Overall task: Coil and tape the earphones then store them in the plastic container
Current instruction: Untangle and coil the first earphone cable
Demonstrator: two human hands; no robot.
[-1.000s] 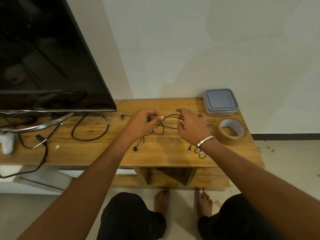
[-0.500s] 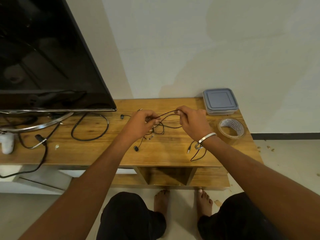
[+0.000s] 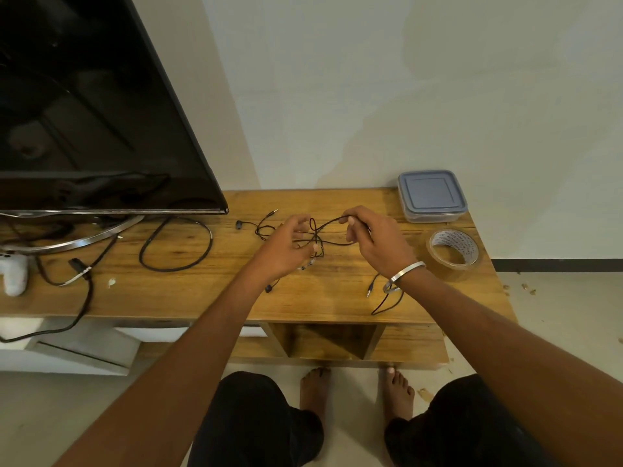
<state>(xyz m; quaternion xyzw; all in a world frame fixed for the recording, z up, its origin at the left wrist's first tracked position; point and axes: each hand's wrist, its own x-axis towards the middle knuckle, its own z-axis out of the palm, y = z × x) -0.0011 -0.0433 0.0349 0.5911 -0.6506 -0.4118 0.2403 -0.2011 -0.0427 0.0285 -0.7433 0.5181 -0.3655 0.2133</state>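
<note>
Nearest the camera, bare feet (image 3: pixel 313 389) and dark-clad knees are seen on the pale floor, under the front edge of the wooden stand (image 3: pixel 337 298). On that front part of the top, one jack plug (image 3: pixel 370 291) and a trailing loop of cord are laid just beside the right wrist, where a metal bangle (image 3: pixel 406 272) is worn.

Further in, the earphones (image 3: pixel 318 237) are held up as a loose tangle between the two hands. The cord is pinched between thumb and forefinger of the right hand (image 3: pixel 377 244), which has been raised and drawn outward over the last second, so that a longer strand is now stretched across the gap. The left hand (image 3: pixel 286 251) has been loosened from its earlier closed pinch: the fingers are now spread and only lightly curled. Whether a strand is still caught under them cannot be told, since the tangle is partly hidden behind the palm. The change is judged to mean that untangling is still in hand and that no proper coil has yet been formed.

Beyond the hands, an earbud (image 3: pixel 240 224) and a second plug are left lying on the wood. Off to the right the tape roll (image 3: pixel 453 252) is untouched, and behind it, against the wall, the plastic container (image 3: pixel 431 197) is kept with its lid on.
</note>
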